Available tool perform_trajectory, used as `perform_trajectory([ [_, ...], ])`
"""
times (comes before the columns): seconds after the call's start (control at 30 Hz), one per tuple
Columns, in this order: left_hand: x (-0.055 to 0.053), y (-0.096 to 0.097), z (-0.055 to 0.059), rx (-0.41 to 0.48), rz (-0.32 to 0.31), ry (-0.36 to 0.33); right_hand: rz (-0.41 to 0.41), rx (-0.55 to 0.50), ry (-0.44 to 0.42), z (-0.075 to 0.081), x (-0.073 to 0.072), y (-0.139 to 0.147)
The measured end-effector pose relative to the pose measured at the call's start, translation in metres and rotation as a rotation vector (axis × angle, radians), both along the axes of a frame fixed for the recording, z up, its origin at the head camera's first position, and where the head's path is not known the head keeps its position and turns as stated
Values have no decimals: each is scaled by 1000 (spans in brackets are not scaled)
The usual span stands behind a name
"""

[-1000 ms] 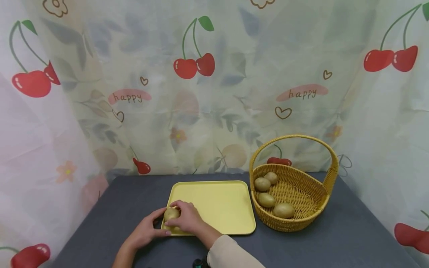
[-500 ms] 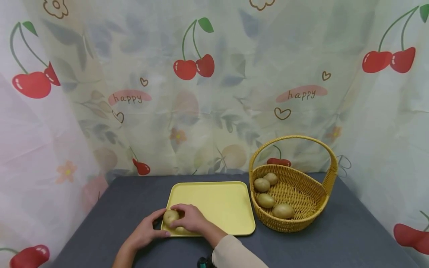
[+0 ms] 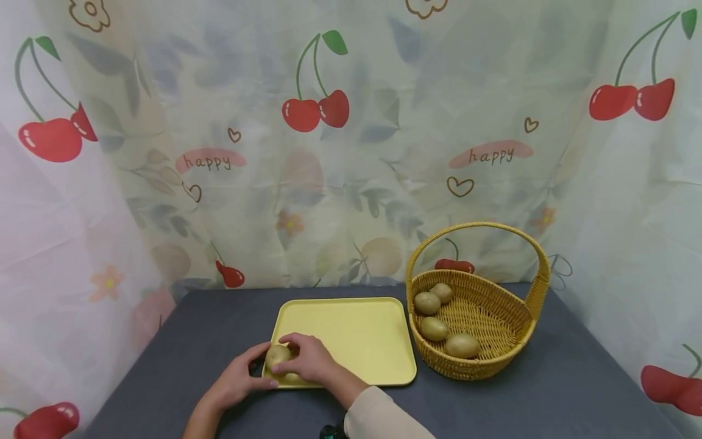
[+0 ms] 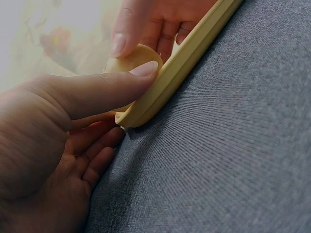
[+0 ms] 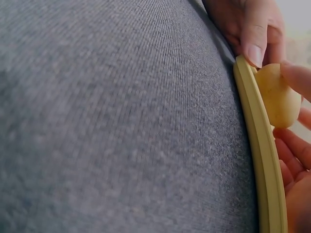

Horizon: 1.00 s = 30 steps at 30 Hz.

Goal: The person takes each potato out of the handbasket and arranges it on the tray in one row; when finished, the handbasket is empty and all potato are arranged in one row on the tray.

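Note:
A yellow-brown potato (image 3: pixel 276 358) sits at the near left corner of a pale yellow tray (image 3: pixel 362 341). My right hand (image 3: pixel 311 360) pinches it between thumb and fingers, which reach in from the right. At that same corner my left hand (image 3: pixel 234 379) grips the tray, its thumb lying over the rim (image 4: pixel 167 80) and the other fingers around the outside. In the right wrist view the potato (image 5: pixel 278 97) shows just inside the tray wall (image 5: pixel 257 131), close to the left thumb (image 5: pixel 253 51).
To the tray's right stands a wicker basket (image 3: pixel 466 369) with a tall arched handle (image 3: pixel 482 224). Several potatoes lie in its left and front part, among them one near the front (image 3: pixel 462 346). A dark grey cloth (image 3: pixel 526 390) covers the table, with a printed curtain (image 3: pixel 351 201) behind.
The potato and my right hand have come slightly nearer the tray's front edge. My left hand keeps its place at the corner. The head view has shifted a little.

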<state>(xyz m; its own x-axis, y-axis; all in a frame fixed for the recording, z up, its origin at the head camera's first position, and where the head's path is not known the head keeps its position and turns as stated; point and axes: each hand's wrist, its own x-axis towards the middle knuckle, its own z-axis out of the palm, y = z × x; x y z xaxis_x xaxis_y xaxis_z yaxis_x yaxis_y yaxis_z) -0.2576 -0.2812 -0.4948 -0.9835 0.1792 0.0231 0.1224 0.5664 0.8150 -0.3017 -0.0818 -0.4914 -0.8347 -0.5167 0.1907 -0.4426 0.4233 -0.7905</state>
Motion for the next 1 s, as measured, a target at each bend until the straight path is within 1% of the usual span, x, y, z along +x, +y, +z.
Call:
perform_trajectory([
  [0.27, -2, 2, 0, 0, -6, -2, 11, -37, -3, 1, 1, 8],
  [0.53, 0, 3, 2, 13, -6, -3, 33, -94, -4, 12, 6, 32],
  [0.63, 0, 2, 2, 10, -8, 4, 45, -115, -12, 16, 8, 45],
  [0.8, -2, 0, -1, -2, -1, 5, 81, -157, -3, 26, 15, 73],
  [1.0, 0, 0, -1, -12, 2, 4, 109, -187, -13, 40, 24, 110],
])
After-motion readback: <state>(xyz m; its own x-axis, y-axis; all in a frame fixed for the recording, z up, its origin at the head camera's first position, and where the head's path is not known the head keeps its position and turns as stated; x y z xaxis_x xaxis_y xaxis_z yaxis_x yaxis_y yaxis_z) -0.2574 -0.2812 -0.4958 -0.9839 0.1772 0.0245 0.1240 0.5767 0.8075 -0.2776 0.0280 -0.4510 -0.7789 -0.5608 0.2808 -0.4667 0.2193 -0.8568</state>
